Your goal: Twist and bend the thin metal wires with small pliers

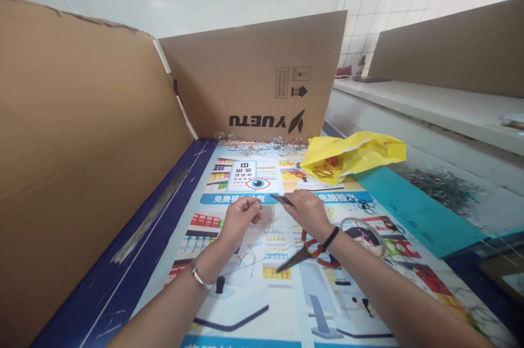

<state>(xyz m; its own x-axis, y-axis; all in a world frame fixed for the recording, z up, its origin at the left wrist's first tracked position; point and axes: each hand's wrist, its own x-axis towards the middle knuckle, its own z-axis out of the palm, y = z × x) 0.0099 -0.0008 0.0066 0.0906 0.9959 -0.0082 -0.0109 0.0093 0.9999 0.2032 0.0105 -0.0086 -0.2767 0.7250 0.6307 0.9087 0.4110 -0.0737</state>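
My left hand (244,216) is closed in a pinch on a thin wire, whose fine loops (268,223) hang beside the fingertips. My right hand (308,208) is wrapped round a pair of pliers (283,200), with the dark jaws pointing left toward the pinched fingers. Whether the jaws grip the wire is too small to tell. Below the right wrist, scissors (301,258) with orange-red and black handles lie on the printed sheet, their blades pointing down-left. A pale wire coil (382,244) lies partly behind the right forearm.
Cardboard panels (254,75) wall the back and left. Straight wires (151,217) lie in a bundle at left. A yellow bag (352,154) with red items sits at back right, near a teal board (417,208) and a heap of wire pieces (440,189). Tangled wires (286,145) line the back panel.
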